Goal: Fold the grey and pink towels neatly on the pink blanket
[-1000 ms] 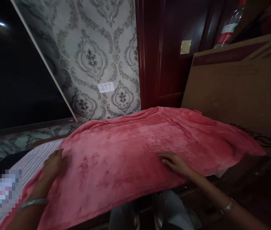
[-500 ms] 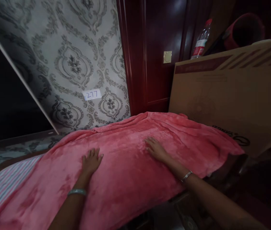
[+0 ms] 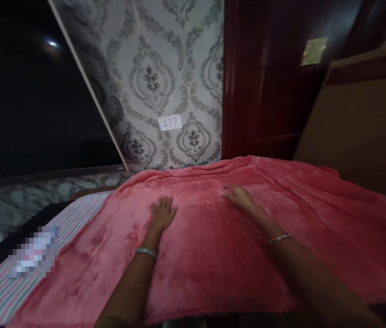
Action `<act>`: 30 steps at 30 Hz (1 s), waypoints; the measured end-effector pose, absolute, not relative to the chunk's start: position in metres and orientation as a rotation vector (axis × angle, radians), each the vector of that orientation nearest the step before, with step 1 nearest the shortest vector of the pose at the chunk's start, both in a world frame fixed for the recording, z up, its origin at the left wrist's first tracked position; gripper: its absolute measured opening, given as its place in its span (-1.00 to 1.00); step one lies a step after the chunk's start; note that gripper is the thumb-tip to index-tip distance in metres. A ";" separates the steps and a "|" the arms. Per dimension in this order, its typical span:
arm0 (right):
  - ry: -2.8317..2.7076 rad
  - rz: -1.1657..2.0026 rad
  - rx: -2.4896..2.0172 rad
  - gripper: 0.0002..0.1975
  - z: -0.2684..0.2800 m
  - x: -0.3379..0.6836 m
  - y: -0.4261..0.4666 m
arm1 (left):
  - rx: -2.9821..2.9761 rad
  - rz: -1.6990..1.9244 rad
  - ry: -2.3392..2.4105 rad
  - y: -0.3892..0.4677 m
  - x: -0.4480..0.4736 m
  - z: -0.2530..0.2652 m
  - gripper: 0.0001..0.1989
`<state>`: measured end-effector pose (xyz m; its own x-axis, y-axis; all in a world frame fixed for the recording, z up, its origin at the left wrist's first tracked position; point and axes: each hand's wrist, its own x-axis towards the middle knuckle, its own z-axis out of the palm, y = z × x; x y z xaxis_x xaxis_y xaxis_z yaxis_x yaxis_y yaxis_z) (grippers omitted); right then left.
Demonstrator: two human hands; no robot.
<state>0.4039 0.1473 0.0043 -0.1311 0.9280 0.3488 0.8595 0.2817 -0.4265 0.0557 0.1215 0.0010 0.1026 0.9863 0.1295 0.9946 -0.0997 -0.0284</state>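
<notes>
A fuzzy pinkish-red blanket (image 3: 206, 246) is spread across a surface, fairly flat in the middle with folds along its far edge and right side. My left hand (image 3: 162, 214) lies on it left of centre, palm down with fingers apart; a pale bangle circles that wrist. To the right, my right hand (image 3: 242, 198) rests on the blanket too, its fingers stretched toward the left and nothing held. A thin silvery bracelet is on the right wrist. Beyond the blanket's left edge, a striped cloth (image 3: 86, 207) shows.
A dark screen-like panel (image 3: 35, 100) stands at the left. Patterned wallpaper (image 3: 151, 82) bears a paper marked 277 (image 3: 170, 122). A dark red door panel (image 3: 261, 100) and a large cardboard box (image 3: 367, 132) are at the right. A pixelated patch covers part of the striped cloth.
My view has turned left, so the scene sits farther right and the bottle is out of frame. My right hand has slid somewhat left over the blanket, closer to my left hand.
</notes>
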 end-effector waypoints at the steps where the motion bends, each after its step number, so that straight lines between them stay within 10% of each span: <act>1: -2.003 0.182 -1.570 -0.60 0.002 0.395 0.156 | -2.250 -0.126 -2.035 0.120 0.055 0.000 -0.43; 30: -2.055 0.066 -1.558 -0.80 -0.045 0.350 0.201 | -2.394 -0.608 -1.906 0.192 0.028 0.008 -0.87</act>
